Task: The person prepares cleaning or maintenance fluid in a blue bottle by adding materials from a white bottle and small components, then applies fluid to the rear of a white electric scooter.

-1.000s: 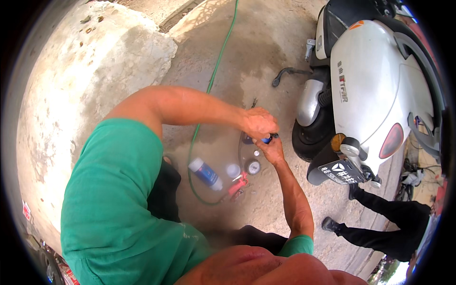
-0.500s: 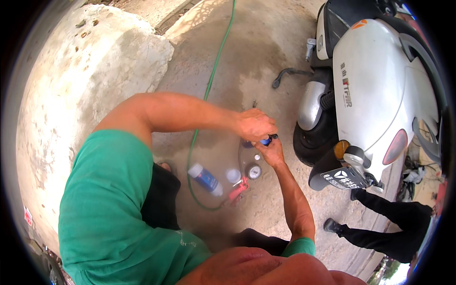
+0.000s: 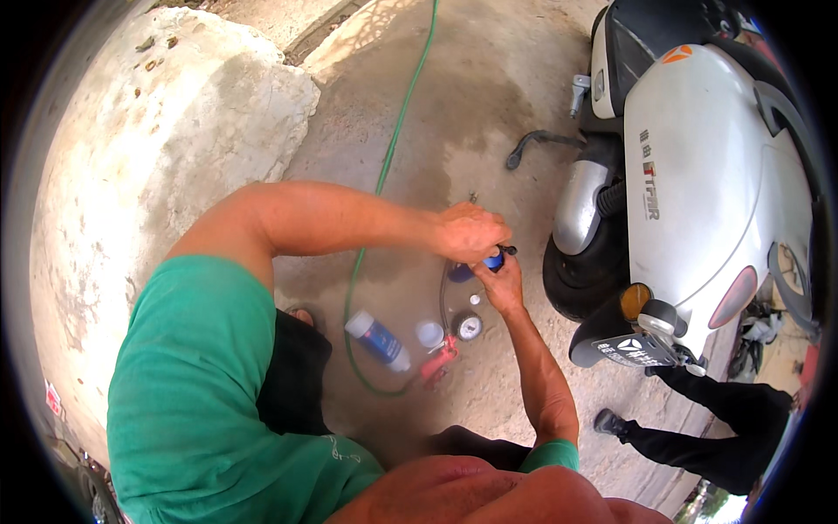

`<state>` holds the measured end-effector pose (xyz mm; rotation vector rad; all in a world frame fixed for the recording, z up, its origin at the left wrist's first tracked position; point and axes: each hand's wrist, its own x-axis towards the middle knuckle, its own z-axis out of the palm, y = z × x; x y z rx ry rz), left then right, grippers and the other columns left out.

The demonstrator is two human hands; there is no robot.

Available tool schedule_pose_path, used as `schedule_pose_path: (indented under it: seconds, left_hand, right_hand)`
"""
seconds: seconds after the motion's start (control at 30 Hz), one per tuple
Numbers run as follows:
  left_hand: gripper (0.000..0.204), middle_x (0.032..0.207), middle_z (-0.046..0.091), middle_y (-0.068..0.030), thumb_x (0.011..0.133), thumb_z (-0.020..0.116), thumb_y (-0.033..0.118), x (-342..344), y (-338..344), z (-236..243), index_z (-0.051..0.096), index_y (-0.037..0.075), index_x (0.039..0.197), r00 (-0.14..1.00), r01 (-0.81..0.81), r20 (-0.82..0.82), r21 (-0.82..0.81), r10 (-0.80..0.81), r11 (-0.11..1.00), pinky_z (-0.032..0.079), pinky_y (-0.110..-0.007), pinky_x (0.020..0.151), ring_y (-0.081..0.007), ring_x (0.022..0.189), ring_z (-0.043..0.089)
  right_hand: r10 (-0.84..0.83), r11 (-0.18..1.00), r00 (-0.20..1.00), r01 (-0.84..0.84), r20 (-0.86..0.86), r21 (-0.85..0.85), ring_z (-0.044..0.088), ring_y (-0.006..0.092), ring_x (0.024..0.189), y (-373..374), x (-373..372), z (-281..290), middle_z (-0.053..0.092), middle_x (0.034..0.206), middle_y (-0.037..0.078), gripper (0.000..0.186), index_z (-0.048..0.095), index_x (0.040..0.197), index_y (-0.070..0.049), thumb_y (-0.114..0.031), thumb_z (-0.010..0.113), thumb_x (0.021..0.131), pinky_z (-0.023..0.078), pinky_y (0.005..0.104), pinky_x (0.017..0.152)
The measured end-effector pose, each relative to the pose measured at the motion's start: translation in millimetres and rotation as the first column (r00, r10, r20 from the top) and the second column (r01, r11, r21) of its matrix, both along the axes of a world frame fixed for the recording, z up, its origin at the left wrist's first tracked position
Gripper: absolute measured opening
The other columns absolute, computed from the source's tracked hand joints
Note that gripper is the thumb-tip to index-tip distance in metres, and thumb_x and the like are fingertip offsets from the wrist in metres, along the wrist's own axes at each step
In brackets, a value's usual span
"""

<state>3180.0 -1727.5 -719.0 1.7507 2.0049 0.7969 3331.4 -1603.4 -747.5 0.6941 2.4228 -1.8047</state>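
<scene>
My left hand (image 3: 471, 232) is closed over the top of a blue object with a black end (image 3: 494, 260), its fingers bent down onto it. From below, my right hand (image 3: 504, 286) grips the same object between thumb and fingers. Most of the object is hidden by both hands, so its exact kind cannot be made out. Below the hands on the ground lie a small white cap (image 3: 475, 299), a round dial gauge (image 3: 469, 327) and a red-handled air inflator gun (image 3: 438, 363) with a thin dark hose.
A blue-and-white bottle (image 3: 377, 341) lies beside a round whitish lid (image 3: 429, 334). A green hose (image 3: 393, 144) crosses the ground. To the right stands a white scooter (image 3: 690, 183); behind it are a person's dark trouser legs (image 3: 698, 437). A pale rock slab (image 3: 175, 140) fills the left.
Both hands keep their grip on the blue object, with only slight shifts of the fingers. The scooter and ground items sit slightly lower in the picture as the view tilts.
</scene>
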Motion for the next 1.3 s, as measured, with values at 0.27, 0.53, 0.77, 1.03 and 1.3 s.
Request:
schedule_pose_path:
  seconds: [0.27, 0.53, 0.77, 1.03, 1.3]
  left_hand:
    - [0.028, 0.104, 0.068, -0.0177, 0.087, 0.065, 0.023, -9.4, 5.2, 7.8, 0.069, 0.007, 0.11, 0.999, 0.034, 0.01, -0.068, -0.033, 0.997, 0.055, -0.049, 0.082, -0.0378, 0.097, 0.068]
    - [0.023, 0.097, 0.068, -0.0182, 0.083, 0.068, 0.021, -8.5, 5.5, -0.5, 0.069, 0.005, 0.101, 1.0, -0.019, -0.005, -0.012, 0.018, 1.0, 0.056, -0.048, 0.076, -0.0375, 0.091, 0.069]
    - [0.021, 0.094, 0.069, -0.0184, 0.081, 0.067, 0.018, -9.3, 8.0, 2.4, 0.068, 0.005, 0.097, 0.999, -0.037, 0.033, -0.056, 0.039, 0.998, 0.055, -0.05, 0.074, -0.0386, 0.088, 0.069]
    - [0.021, 0.097, 0.068, -0.0181, 0.083, 0.065, 0.02, -16.1, 1.9, -7.2, 0.067, 0.005, 0.098, 0.995, -0.064, 0.077, 0.0, 0.064, 0.998, 0.054, -0.05, 0.077, -0.0389, 0.092, 0.068]
    - [0.021, 0.1, 0.066, -0.0176, 0.088, 0.062, 0.025, -29.6, -13.4, -7.7, 0.064, 0.007, 0.098, 0.963, -0.1, 0.252, -0.009, 0.099, 0.995, 0.051, -0.052, 0.083, -0.0408, 0.096, 0.065]
  right_hand:
    - [-0.017, 0.983, 0.999, 0.023, -0.03, 0.182, 0.061, 0.0148, 0.096, 6.1, -1.3, -17.2, 0.066, 0.107, 0.007, 0.052, 0.06, 0.118, 0.001, -0.026, 0.085, 0.08, 0.051, 0.032, 0.085]
    - [-0.047, 0.984, 0.999, 0.046, 0.004, 0.173, 0.061, 0.0161, 0.1, 4.0, -3.8, -19.0, 0.067, 0.11, 0.009, 0.054, 0.059, 0.12, 0.0, -0.025, 0.086, 0.079, 0.05, 0.0328, 0.088]
    - [-0.09, 0.975, 0.994, 0.101, -0.068, 0.197, 0.062, 0.0152, 0.091, -6.5, -8.0, -4.9, 0.068, 0.099, 0.007, 0.05, 0.064, 0.111, 0.003, -0.028, 0.085, 0.078, 0.05, 0.0318, 0.082]
    - [-0.1, 0.973, 0.992, 0.112, -0.072, 0.202, 0.061, 0.0144, 0.094, -12.3, -14.9, -6.5, 0.067, 0.105, 0.007, 0.054, 0.062, 0.116, 0.002, -0.027, 0.085, 0.078, 0.05, 0.0316, 0.084]
    - [0.055, 0.963, 0.997, -0.042, -0.045, 0.265, 0.06, 0.0199, 0.111, 0.2, 4.1, -55.4, 0.059, 0.126, 0.011, 0.07, 0.051, 0.133, 0.0, -0.02, 0.087, 0.077, 0.051, 0.0367, 0.095]
